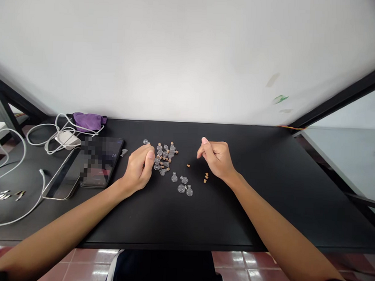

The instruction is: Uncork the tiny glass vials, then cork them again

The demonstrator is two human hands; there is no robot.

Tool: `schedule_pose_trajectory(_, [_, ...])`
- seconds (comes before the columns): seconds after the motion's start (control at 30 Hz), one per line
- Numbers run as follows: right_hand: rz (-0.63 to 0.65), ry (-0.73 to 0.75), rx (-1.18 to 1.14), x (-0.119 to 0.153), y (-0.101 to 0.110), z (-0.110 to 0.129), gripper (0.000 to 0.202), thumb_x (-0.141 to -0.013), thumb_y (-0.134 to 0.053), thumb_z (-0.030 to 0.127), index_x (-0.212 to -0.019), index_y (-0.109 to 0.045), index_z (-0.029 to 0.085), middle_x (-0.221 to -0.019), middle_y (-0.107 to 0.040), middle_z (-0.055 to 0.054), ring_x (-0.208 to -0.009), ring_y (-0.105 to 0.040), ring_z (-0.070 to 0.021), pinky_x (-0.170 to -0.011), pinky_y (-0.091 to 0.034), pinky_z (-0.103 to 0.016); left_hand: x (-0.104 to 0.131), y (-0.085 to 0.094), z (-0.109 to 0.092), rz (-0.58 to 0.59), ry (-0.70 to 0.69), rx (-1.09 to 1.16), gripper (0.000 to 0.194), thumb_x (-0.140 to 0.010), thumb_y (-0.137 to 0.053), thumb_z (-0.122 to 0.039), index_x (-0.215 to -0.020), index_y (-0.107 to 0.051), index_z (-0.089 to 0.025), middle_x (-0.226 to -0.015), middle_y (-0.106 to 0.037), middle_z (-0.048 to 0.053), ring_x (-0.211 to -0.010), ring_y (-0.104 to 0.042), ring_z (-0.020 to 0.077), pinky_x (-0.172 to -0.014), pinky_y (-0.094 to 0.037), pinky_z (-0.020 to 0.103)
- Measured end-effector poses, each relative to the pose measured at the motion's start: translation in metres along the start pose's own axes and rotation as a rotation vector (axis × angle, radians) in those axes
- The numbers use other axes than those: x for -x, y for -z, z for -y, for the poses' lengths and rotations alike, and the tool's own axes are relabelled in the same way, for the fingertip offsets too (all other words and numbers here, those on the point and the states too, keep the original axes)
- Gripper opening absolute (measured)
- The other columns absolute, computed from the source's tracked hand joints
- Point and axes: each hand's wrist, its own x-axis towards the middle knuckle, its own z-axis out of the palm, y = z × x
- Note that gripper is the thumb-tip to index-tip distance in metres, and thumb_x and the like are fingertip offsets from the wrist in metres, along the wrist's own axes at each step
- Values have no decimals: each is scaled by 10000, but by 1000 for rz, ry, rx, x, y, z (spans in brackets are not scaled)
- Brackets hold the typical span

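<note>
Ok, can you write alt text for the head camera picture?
A person's curled left hand is beside a cluster of tiny glass bottles, many corked, on a black table; the curled right hand is near a few loose corks. Four bottles without corks lie closer to the person, and two phones lie off to the left.

Single head-worn view here, looking forward and down from close above the black tabletop (280, 201), white wall (190, 58) straight ahead!
</note>
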Motion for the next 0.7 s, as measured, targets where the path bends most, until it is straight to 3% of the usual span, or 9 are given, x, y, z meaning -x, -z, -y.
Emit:
schedule_pose_trajectory(0.13, [6,-13,18,0,0,-4,626,-1106,-431,431,-616,-724,174,-495,-515,8,-451,-443,-108,-553,-347,-310,1,3,-4,43,45,13,310,-1112,-292,-229,-838,-436,-209,-767,-460,16,-726,-435,172,-712,-372,352])
schedule_pose_trajectory(0.37, [2,-46,68,-2,2,-10,619,-1091,-456,451,-627,-750,166,-478,-487,13,-445,-427,-108,-551,-328,-312,-2,0,-6,116,111,-66,141,-1068,-422,-148,-1009,-533,-212,-897,-558,22,-852,-520,175,-846,-435,340])
schedule_pose_trajectory(0.7, [60,-173,71,-4,1,-20,672,-1061,-457,557,-572,-711,172,-450,-445,14,-444,-422,-121,-560,-337,-318,2,-4,-9,166,61,-66,188,-1034,-492,-79,-1088,-604,-221,-1046,-622,42,-1033,-580,196,-954,-446,365])
